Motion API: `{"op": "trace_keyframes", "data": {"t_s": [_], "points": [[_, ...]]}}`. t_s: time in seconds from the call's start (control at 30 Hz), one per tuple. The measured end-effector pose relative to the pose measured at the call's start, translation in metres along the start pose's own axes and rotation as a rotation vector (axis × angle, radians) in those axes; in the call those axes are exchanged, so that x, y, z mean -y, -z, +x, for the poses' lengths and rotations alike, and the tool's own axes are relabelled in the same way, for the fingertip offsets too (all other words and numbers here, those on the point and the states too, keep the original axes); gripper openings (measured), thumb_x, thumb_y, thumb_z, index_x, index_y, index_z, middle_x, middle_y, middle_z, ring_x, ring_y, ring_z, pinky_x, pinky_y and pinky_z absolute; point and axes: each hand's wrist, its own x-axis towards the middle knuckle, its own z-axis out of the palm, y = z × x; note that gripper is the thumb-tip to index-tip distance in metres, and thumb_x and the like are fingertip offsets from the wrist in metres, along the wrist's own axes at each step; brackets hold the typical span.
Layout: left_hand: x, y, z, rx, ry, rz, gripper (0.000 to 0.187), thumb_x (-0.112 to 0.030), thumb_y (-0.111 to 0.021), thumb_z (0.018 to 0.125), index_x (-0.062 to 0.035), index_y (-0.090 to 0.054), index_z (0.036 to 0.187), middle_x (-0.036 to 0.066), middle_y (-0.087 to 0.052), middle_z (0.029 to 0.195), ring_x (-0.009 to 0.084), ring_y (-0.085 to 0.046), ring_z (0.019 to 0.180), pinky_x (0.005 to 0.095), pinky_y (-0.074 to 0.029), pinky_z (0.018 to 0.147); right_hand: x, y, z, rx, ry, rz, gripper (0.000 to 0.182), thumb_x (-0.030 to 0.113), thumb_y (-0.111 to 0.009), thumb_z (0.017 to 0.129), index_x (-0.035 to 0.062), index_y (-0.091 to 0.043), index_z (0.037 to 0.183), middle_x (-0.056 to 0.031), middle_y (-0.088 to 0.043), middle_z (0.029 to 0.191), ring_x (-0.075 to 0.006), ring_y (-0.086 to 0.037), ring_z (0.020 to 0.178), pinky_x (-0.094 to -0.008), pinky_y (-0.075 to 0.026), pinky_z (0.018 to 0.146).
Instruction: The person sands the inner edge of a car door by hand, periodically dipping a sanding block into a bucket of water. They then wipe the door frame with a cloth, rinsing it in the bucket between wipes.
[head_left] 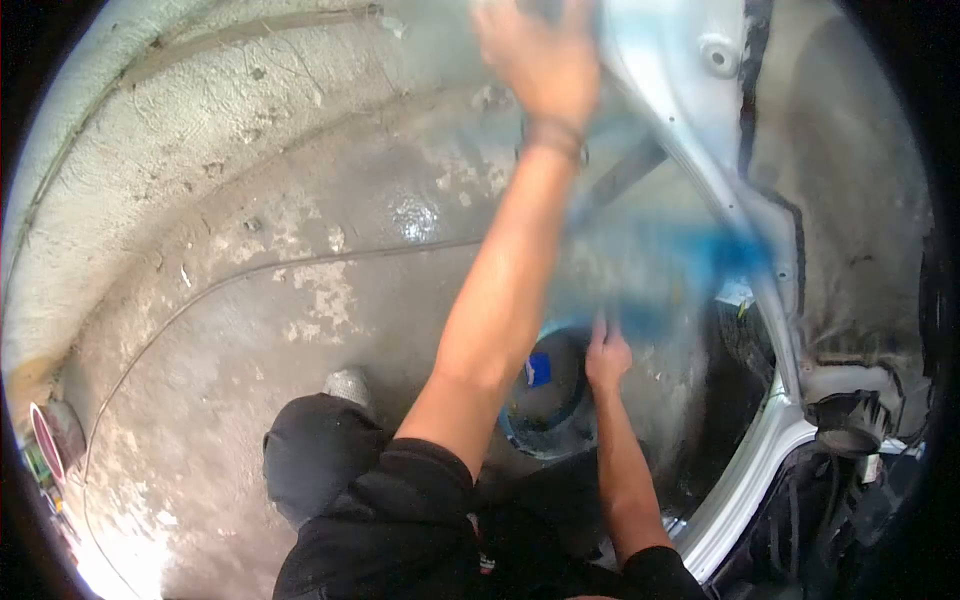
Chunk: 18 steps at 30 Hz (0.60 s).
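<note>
My left hand [540, 60] reaches to the top edge of the view, beside a pale metal panel [660, 60]. Motion blurs its fingers and the frame cuts them off, so its grip is unclear. Lower down, my right hand [608, 358] has its fingers pressed together near a smeared, see-through blue shape [725, 255]; what it holds cannot be made out. Just left of that hand, a round bucket [527, 440] stands on the floor, with a small blue label or packet [538, 369] showing inside its outline.
A thin cable or hose [300, 261] curves over the stained concrete floor [330, 320]. The panel's curved white frame [750, 470] runs down the right side, by dark parts. At far left lies a reddish-rimmed container [45, 440]. My knee [320, 450] is lower left.
</note>
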Motion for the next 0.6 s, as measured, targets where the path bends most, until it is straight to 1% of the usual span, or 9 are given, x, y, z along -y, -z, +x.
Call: {"op": "trace_keyframes", "data": {"t_s": [0.1,0.23,0.3,0.37,0.4,0.47,0.5,0.57,0.6], "points": [[-0.002,0.009,-0.008,0.073,0.131,0.042,0.048,-0.019,-0.081,0.084,0.0067,-0.061,0.119,0.025,-0.059,0.112,0.0425,-0.054,0.109,0.0492,-0.043,0.098,-0.013,-0.004,0.001,0.077,-0.084,-0.123,0.057,0.055,-0.042,0.104,0.0136,-0.063,0.138,-0.0293,-0.071,0.101,-0.0511,-0.067,0.097,-0.0556,-0.052,0.086],[-0.023,-0.004,0.039,0.037,0.123,0.011,0.039,-0.023,-0.081,0.085,0.0064,-0.060,0.100,0.026,-0.058,0.105,0.0414,-0.055,0.100,0.0484,-0.044,0.091,-0.003,-0.001,-0.004,0.030,-0.058,-0.083,0.057,0.055,-0.042,0.104,0.0124,-0.065,0.135,-0.0296,-0.071,0.102,-0.0509,-0.067,0.098,-0.0558,-0.052,0.087],[0.007,-0.014,0.003,-0.044,-0.021,0.064,0.043,-0.026,-0.082,0.085,0.0062,-0.054,0.092,0.025,-0.056,0.098,0.0396,-0.055,0.093,0.0472,-0.044,0.087,0.007,0.000,-0.002,-0.005,-0.073,-0.071,0.057,0.055,-0.041,0.105,0.0113,-0.066,0.133,-0.0299,-0.071,0.102,-0.0511,-0.067,0.098,-0.0560,-0.052,0.087],[0.036,-0.025,-0.046,-0.151,-0.029,0.291,0.053,-0.026,-0.078,0.088,0.0022,-0.052,0.125,0.024,-0.057,0.119,0.0417,-0.055,0.113,0.0469,-0.044,0.100,0.008,-0.003,0.001,-0.031,-0.041,-0.043,0.058,0.055,-0.041,0.105,0.0116,-0.065,0.133,-0.0293,-0.071,0.103,-0.0509,-0.067,0.099,-0.0562,-0.052,0.087],[0.029,-0.018,-0.045,-0.158,-0.024,0.291,0.053,-0.026,-0.078,0.088,0.0022,-0.052,0.125,0.024,-0.057,0.119,0.0417,-0.055,0.113,0.0469,-0.044,0.100,0.008,-0.001,0.000,-0.044,-0.019,-0.036,0.058,0.056,-0.041,0.105,0.0119,-0.065,0.134,-0.0288,-0.071,0.105,-0.0507,-0.067,0.099,-0.0563,-0.051,0.087],[0.011,-0.004,-0.052,0.016,0.363,-0.148,0.052,-0.026,-0.078,0.088,0.0039,-0.051,0.122,0.022,-0.052,0.118,0.0372,-0.050,0.114,0.0473,-0.040,0.101,0.008,0.006,0.002,0.047,-0.065,-0.085,0.058,0.056,-0.041,0.104,0.0130,-0.063,0.137,-0.0277,-0.071,0.108,-0.0504,-0.067,0.100,-0.0563,-0.051,0.087],[-0.001,-0.003,-0.039,0.017,0.381,-0.145,0.052,-0.026,-0.078,0.088,0.0039,-0.051,0.122,0.022,-0.052,0.118,0.0372,-0.050,0.114,0.0473,-0.040,0.101,0.007,0.010,-0.001,0.142,-0.118,-0.117,0.059,0.056,-0.041,0.104,0.0140,-0.061,0.141,-0.0265,-0.072,0.110,-0.0501,-0.067,0.100,-0.0562,-0.052,0.087],[-0.022,-0.004,-0.002,-0.073,0.382,-0.046,0.048,-0.030,-0.082,0.086,0.0066,-0.051,0.093,0.024,-0.054,0.094,0.0373,-0.054,0.089,0.0465,-0.044,0.086,-0.021,-0.010,0.000,0.107,-0.033,-0.161,0.060,0.056,-0.040,0.104,0.0145,-0.059,0.143,-0.0258,-0.071,0.113,-0.0503,-0.067,0.101,-0.0561,-0.052,0.087],[-0.012,-0.012,-0.001,-0.079,0.434,-0.062,0.053,-0.034,-0.081,0.088,0.0059,-0.048,0.097,0.019,-0.051,0.092,0.0317,-0.051,0.088,0.0441,-0.044,0.086,-0.023,-0.013,-0.001,0.062,0.053,-0.194,0.061,0.056,-0.039,0.105,0.0149,-0.057,0.145,-0.0251,-0.071,0.115,-0.0506,-0.067,0.102,-0.0560,-0.052,0.087]]}}
